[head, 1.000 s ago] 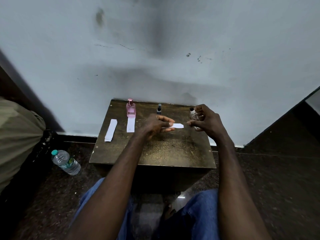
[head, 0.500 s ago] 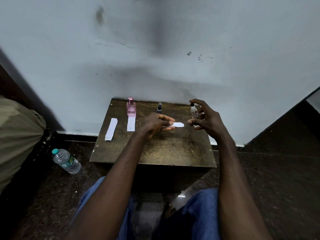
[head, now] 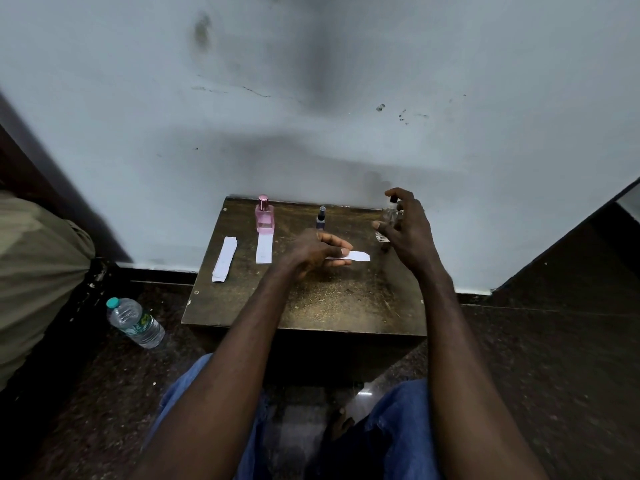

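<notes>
With left hand (head: 313, 249) fingers pinching the paper strip (head: 358, 256) low over the surface (head: 329, 306) and right hand (head: 407, 233) fingers curled round the clear spray bottle (head: 390, 214) near its free end, aim the nozzle at that end and press briefly.

l hand (head: 313, 250) w/ paper strip (head: 356, 256), r hand (head: 405, 225) round clear bottle (head: 390, 213)

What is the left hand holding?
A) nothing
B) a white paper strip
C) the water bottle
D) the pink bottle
B: the left hand pinches the white paper strip, while the right hand grips a small clear bottle.
</notes>
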